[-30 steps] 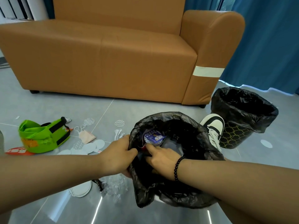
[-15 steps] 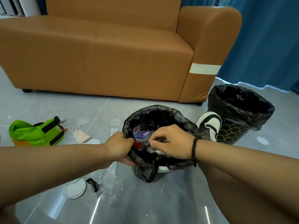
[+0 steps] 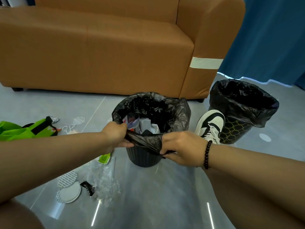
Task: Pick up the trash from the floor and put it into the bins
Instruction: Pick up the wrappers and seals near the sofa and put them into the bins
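Head view: the right hand has left the bin interior and now grips the near edge of the black liner, as does the left hand. Both pull the liner over the rim of the near bin, which holds trash. Wrappers and paper discs remain on the floor, near left.

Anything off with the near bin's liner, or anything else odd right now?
Yes. On the near bin the liner is off the front rim: both hands, left hand and right hand, grip it bunched there. Litter remains on the floor: plastic wrap, paper discs and a green bag.
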